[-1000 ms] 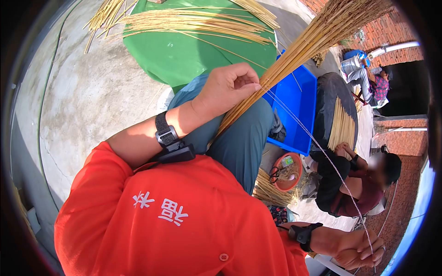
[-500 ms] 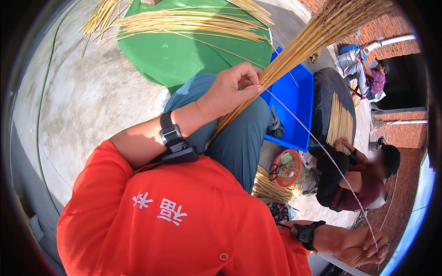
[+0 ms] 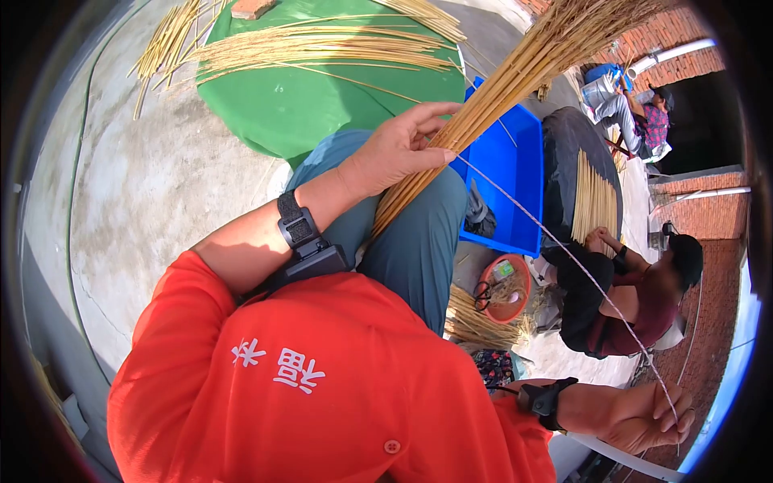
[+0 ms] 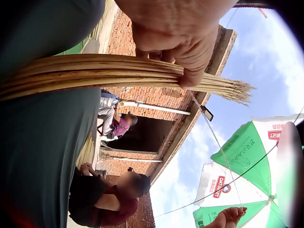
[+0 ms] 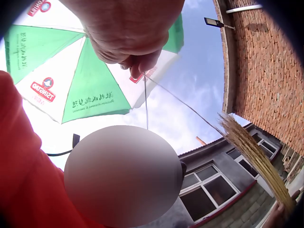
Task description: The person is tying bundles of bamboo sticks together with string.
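Note:
A long bundle of straw-coloured stalks with feathery heads slants up and away over the person's knees. The left hand grips it about midway, thumb along the near side and the other fingers partly hidden behind the stalks. From beside that thumb a thin twisted string runs straight down to the right. Its far part is pinched between the fingers of the right hand, held out at the lower right with a short end hanging below. In the right wrist view, the right hand's fingertips press together on the string.
A green-covered round table carries loose stalks and a brick. Beyond the knees stand a blue tray and an orange basin. Another person sits close on the right, holding pale stalks.
The right hand has moved slightly right and up in the head view, still pinching the string. Beside the bundle, the string's two strands now show as one line. The left hand keeps its grip.

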Action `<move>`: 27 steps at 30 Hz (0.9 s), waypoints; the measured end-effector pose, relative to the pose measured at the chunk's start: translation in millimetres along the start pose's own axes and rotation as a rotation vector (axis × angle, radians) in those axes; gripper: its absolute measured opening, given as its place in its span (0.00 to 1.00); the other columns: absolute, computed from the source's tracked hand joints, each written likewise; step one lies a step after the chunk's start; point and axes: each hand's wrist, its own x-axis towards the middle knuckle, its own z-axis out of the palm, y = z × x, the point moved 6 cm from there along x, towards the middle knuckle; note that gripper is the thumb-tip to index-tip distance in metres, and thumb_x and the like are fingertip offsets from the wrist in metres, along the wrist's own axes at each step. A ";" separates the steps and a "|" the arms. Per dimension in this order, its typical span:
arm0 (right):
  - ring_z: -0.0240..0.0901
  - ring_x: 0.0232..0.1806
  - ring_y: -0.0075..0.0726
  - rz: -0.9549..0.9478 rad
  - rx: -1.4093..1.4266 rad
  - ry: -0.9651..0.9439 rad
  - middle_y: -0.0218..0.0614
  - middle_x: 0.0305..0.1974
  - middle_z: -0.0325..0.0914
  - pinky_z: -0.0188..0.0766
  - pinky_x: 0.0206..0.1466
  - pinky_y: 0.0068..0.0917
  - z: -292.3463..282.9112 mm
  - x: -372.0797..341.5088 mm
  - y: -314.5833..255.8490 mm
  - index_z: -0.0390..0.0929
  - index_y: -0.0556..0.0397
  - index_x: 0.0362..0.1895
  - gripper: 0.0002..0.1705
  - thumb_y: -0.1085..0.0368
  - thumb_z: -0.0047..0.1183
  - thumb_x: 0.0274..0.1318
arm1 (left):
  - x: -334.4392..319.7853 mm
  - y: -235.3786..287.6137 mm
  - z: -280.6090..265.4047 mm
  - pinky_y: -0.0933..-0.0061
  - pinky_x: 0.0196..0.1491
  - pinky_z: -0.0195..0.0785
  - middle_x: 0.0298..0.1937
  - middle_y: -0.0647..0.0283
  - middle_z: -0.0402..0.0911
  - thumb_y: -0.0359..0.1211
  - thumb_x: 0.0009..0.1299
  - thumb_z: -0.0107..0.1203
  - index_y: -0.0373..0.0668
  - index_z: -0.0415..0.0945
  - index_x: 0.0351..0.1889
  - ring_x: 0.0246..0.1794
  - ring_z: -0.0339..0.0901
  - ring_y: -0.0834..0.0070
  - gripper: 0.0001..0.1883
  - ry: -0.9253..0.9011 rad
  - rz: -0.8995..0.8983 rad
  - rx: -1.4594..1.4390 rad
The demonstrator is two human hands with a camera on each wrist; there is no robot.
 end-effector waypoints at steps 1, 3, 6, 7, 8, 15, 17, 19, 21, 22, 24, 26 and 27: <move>0.58 0.24 0.24 0.004 -0.006 -0.009 0.31 0.27 0.67 0.54 0.27 0.20 -3.5 1.2 0.3 0.72 0.56 0.25 0.05 0.74 0.52 0.51 | 1.7 -4.1 1.1 0.78 0.50 0.63 0.49 0.61 0.71 0.30 0.64 0.53 0.40 0.60 0.54 0.47 0.69 0.80 0.21 -0.067 -0.062 0.063; 0.58 0.24 0.22 0.014 0.011 0.018 0.29 0.26 0.65 0.54 0.25 0.18 -10.8 3.9 4.3 0.70 0.55 0.23 0.06 0.75 0.53 0.50 | 2.2 -8.4 4.1 0.78 0.50 0.63 0.48 0.61 0.72 0.32 0.65 0.52 0.39 0.57 0.58 0.48 0.69 0.80 0.24 -0.148 -0.127 0.132; 0.59 0.26 0.21 0.061 0.055 0.027 0.30 0.28 0.64 0.54 0.26 0.20 -26.5 6.0 8.6 0.69 0.56 0.25 0.06 0.74 0.51 0.53 | 3.2 -5.2 8.0 0.77 0.49 0.64 0.45 0.62 0.74 0.33 0.66 0.49 0.39 0.57 0.58 0.48 0.69 0.79 0.23 -0.170 -0.128 0.214; 0.59 0.26 0.21 0.106 0.047 0.054 0.31 0.28 0.65 0.55 0.26 0.19 -31.9 6.2 13.9 0.69 0.56 0.26 0.05 0.73 0.50 0.54 | 3.9 -6.1 6.5 0.76 0.46 0.65 0.43 0.61 0.74 0.33 0.66 0.49 0.39 0.57 0.57 0.44 0.71 0.79 0.22 -0.139 -0.113 0.179; 0.58 0.26 0.21 0.151 0.041 0.079 0.32 0.28 0.65 0.55 0.26 0.19 -37.9 6.8 19.2 0.69 0.57 0.27 0.05 0.73 0.50 0.55 | 4.9 -5.7 4.7 0.76 0.43 0.66 0.42 0.60 0.75 0.33 0.66 0.49 0.39 0.57 0.56 0.40 0.72 0.79 0.22 -0.106 -0.098 0.144; 0.57 0.29 0.23 0.268 -0.004 0.027 0.33 0.33 0.61 0.56 0.28 0.19 -72.1 17.6 58.5 0.68 0.60 0.34 0.05 0.69 0.46 0.59 | 22.1 6.9 -11.0 0.79 0.32 0.68 0.36 0.60 0.74 0.31 0.67 0.48 0.39 0.58 0.54 0.26 0.73 0.79 0.19 -0.073 -0.101 0.275; 0.58 0.31 0.25 0.322 -0.002 0.036 0.36 0.36 0.64 0.58 0.31 0.20 -78.3 27.5 85.8 0.69 0.61 0.35 0.07 0.69 0.47 0.59 | 37.6 15.9 -23.1 0.80 0.30 0.69 0.34 0.61 0.74 0.31 0.67 0.47 0.39 0.58 0.53 0.26 0.73 0.79 0.18 0.005 -0.071 0.289; 0.61 0.32 0.28 0.284 -0.122 0.149 0.39 0.37 0.68 0.61 0.33 0.22 -79.2 38.7 120.0 0.69 0.63 0.36 0.09 0.67 0.46 0.60 | 56.5 26.0 -30.9 0.80 0.29 0.69 0.34 0.61 0.74 0.30 0.67 0.48 0.39 0.59 0.53 0.25 0.73 0.79 0.17 0.026 -0.060 0.249; 0.67 0.37 0.28 0.263 -0.282 0.181 0.40 0.39 0.72 0.66 0.39 0.22 -83.2 49.9 161.7 0.70 0.59 0.38 0.08 0.66 0.47 0.60 | 73.7 32.2 -38.5 0.79 0.26 0.71 0.32 0.61 0.74 0.31 0.67 0.48 0.39 0.60 0.50 0.24 0.73 0.80 0.16 0.057 -0.057 0.163; 0.69 0.37 0.27 0.286 -0.329 0.213 0.39 0.37 0.73 0.67 0.42 0.22 -81.9 52.1 186.2 0.70 0.57 0.37 0.07 0.66 0.48 0.59 | 79.9 32.5 -41.8 0.79 0.26 0.71 0.32 0.61 0.74 0.31 0.67 0.48 0.39 0.60 0.50 0.24 0.73 0.80 0.16 0.053 -0.049 0.169; 0.70 0.30 0.22 0.357 -0.335 0.187 0.34 0.31 0.75 0.68 0.38 0.19 -63.4 43.9 244.2 0.71 0.54 0.34 0.05 0.66 0.50 0.57 | 90.9 22.3 -50.4 0.79 0.26 0.70 0.30 0.62 0.74 0.31 0.66 0.49 0.40 0.61 0.47 0.23 0.73 0.80 0.14 0.057 -0.138 0.158; 0.69 0.25 0.18 0.573 -0.320 0.071 0.31 0.28 0.76 0.66 0.32 0.15 -31.1 18.2 304.7 0.73 0.52 0.32 0.04 0.66 0.52 0.56 | 94.6 12.0 -58.2 0.79 0.26 0.70 0.29 0.63 0.74 0.31 0.66 0.49 0.40 0.62 0.47 0.23 0.72 0.80 0.13 0.053 -0.169 0.153; 0.68 0.25 0.18 0.683 -0.380 -0.009 0.30 0.27 0.75 0.64 0.31 0.14 -8.7 -0.5 331.9 0.74 0.52 0.30 0.04 0.66 0.52 0.55 | 95.4 6.2 -62.7 0.79 0.25 0.70 0.28 0.63 0.74 0.30 0.66 0.49 0.40 0.62 0.46 0.22 0.72 0.80 0.12 0.053 -0.198 0.147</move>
